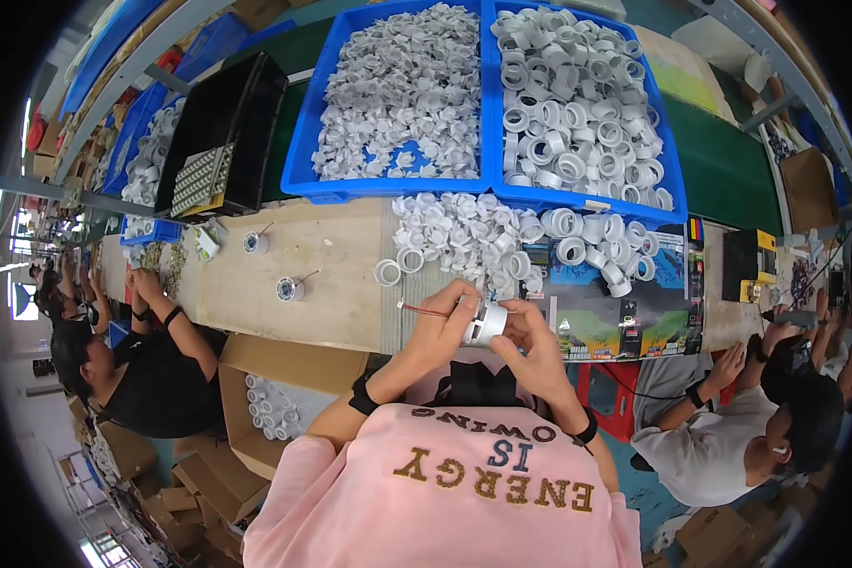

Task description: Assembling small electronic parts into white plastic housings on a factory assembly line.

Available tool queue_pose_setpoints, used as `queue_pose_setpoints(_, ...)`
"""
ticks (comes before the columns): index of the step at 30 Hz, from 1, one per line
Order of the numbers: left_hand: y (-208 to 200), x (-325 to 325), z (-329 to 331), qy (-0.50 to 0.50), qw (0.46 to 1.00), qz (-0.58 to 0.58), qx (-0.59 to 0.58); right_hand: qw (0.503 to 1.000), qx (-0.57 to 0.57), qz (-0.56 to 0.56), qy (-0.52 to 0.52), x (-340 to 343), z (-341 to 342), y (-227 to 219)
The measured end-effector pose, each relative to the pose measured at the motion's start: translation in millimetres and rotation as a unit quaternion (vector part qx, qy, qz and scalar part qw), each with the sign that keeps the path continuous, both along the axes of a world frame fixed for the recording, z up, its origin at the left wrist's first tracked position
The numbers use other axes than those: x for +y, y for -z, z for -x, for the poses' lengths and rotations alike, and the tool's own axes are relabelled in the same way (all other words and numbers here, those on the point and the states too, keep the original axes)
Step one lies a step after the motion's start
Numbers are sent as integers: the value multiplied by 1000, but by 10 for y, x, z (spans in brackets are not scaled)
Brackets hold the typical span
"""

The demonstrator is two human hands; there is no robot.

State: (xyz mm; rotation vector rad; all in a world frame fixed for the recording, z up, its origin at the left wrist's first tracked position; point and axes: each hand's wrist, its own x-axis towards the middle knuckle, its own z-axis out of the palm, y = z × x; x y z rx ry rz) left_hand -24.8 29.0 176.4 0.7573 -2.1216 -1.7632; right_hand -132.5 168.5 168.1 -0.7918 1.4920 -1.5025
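Close to my body, over the table's near edge, both hands grip one white plastic ring-shaped housing [488,325]. My left hand [442,327] pinches its left side, where a thin red and dark wire with a small white plug [400,305] sticks out to the left. Around the right side curl the fingers of my right hand [532,346]. Just beyond my hands lies a heap of small white plastic caps [454,227]. Loose white rings [577,241] are scattered to its right. Two round white units with wires, one nearer [291,289] and one farther [255,242], stand on the left.
Two blue bins stand at the back, one of small white pieces [488,180], one of white rings [672,204]. A black crate [246,123] stands left of them. An open cardboard box [241,398] is at my left. Co-workers sit left [161,369] and right [719,445].
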Motion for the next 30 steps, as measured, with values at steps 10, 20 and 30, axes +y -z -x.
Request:
queue_pose_setpoints(10,-137,70,-35,-15,995,85,53,994,59,-8,-96,30,127,-236)
queue_pose_setpoints(20,-272,205,-99,-16,993,83,88,986,120,4,-116,58,99,-390)
queue_pose_setpoints(30,-235,125,-139,-42,993,51,98,987,125,47,-87,-109,-17,-317)
